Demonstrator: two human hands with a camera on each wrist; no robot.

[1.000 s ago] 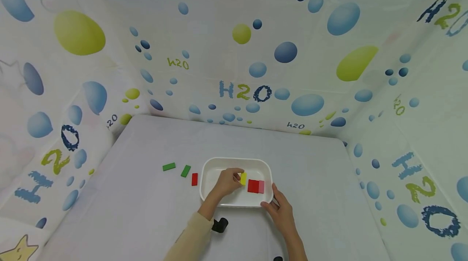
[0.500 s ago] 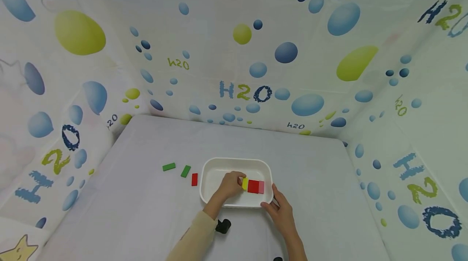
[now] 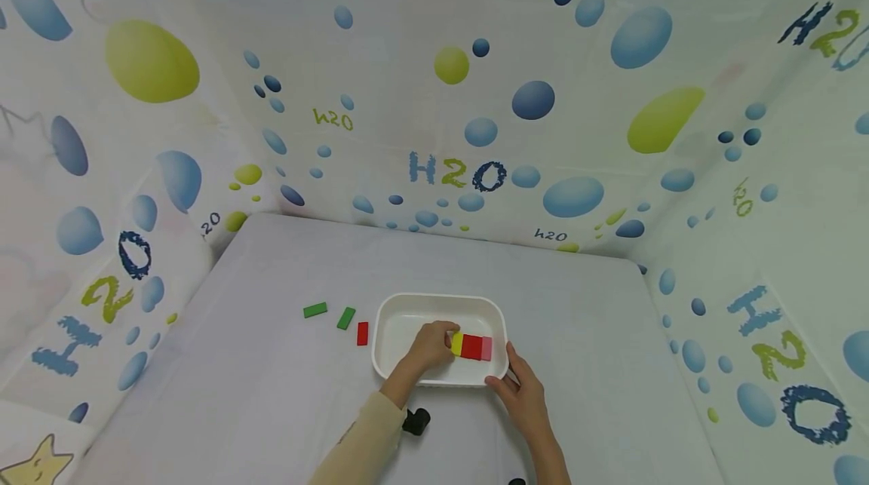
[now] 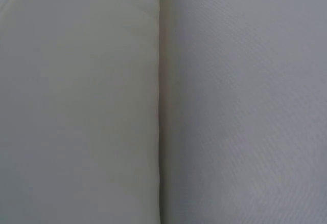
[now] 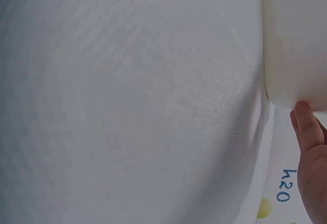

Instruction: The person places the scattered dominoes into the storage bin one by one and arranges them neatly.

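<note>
In the head view, a white tray (image 3: 407,304) holds a short row of small flat blocks: a yellow block (image 3: 457,343), a red block (image 3: 471,347) and a pink block (image 3: 486,348). My left hand (image 3: 429,346) reaches into the tray and pinches the yellow block at its left side, with the block right up against the red one. The thumb and fingers of my right hand (image 3: 523,394) grip the tray's near right corner. The right wrist view shows fingertips of the right hand (image 5: 310,152) against the tray's wall (image 5: 294,55). Only sleeve and cloth fill the left wrist view.
Left of the tray lie another red block (image 3: 363,333) and two green blocks (image 3: 315,310) on the white tablecloth (image 3: 271,394). A black object (image 3: 417,422) shows beside the left sleeve (image 3: 363,440). A printed curtain (image 3: 380,78) stands around the table's back and sides.
My left hand has moved slightly right with the yellow block, bringing it from a gap away to right beside the red block. The right hand has stayed at the tray's corner.
</note>
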